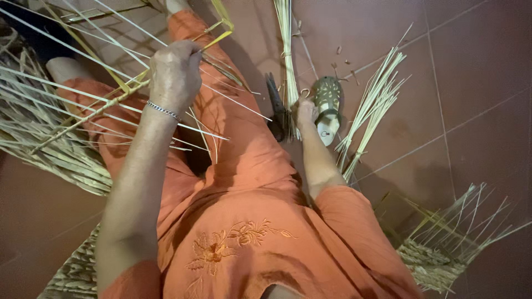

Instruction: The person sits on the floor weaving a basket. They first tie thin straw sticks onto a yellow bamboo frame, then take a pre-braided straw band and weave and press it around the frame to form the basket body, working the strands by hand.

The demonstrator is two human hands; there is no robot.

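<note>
Head view: your left hand grips tight the pale yellow straw strips; your right hand, closed, touches the upright straw bundle on the floor.

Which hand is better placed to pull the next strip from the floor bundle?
Right, probably. The right hand already rests on the strip bundle beside the sandal. The left hand is raised over the lap, fingers closed on the half-woven strips.

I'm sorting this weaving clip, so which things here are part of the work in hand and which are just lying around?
In hand:
left hand gripping the reed frame
right hand on the floor at the reed bundle

Lying about:
sandal
loose reeds
woven piece
dark tool
</note>
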